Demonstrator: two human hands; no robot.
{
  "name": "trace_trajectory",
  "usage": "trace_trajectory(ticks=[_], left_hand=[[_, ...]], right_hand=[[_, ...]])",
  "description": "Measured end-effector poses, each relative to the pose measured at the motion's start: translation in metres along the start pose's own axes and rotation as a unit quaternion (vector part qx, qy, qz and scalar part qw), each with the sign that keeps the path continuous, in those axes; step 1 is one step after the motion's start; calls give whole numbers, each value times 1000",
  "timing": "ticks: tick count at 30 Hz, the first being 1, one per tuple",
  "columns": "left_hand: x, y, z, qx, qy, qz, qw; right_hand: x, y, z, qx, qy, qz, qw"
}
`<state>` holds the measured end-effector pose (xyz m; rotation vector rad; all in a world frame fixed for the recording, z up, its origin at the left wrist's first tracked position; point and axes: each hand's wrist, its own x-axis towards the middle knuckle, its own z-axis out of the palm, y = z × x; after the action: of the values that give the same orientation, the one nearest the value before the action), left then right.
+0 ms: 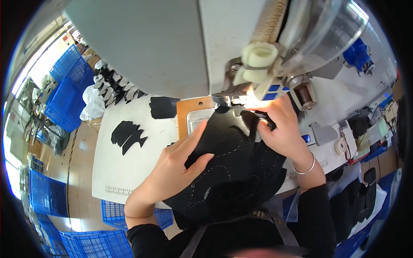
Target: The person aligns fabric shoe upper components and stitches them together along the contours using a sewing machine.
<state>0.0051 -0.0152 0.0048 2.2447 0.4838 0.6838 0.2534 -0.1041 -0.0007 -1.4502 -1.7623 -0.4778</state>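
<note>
A large black fabric piece (223, 157) with pale dashed stitch lines lies bunched over the front of the white sewing table, under the lit needle area of a sewing machine (142, 43). My left hand (174, 167) rests on its left side, thumb and index finger spread apart. Close to the needle on the right, my right hand (282, 129) pinches a folded edge of the same fabric between thumb and fingers. The needle tip is hard to make out in the glare. An orange-brown plate (183, 118) is set into the tabletop beside the left fingertips.
Small black cut pieces (127, 135) lie on the table at left, another (164, 107) near the machine. A pile of black-and-white pieces (114, 84) sits behind. Blue plastic crates (47, 193) stand on the floor at left. A grey device (322, 134) lies at right.
</note>
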Motion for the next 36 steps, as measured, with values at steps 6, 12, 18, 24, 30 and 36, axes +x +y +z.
trace_trajectory(ticks=[6, 12, 18, 24, 30, 36], left_hand=[[0, -9, 5, 0, 13, -18, 1000], [1, -5, 11, 75, 55, 97, 991], [-1, -5, 8, 54, 37, 77, 995], [11, -24, -3, 9, 48, 49, 998], [25, -6, -21, 221, 120, 174, 952], [29, 23, 29, 349, 78, 215, 909]], right_hand=[[1, 12, 12, 56, 70, -56, 994], [-2, 14, 15, 64, 71, -37, 995], [-1, 12, 12, 68, 73, -43, 994], [3, 12, 20, 68, 83, -40, 993], [-3, 11, 18, -4, 89, -54, 995], [-3, 0, 23, -14, 104, -91, 990]])
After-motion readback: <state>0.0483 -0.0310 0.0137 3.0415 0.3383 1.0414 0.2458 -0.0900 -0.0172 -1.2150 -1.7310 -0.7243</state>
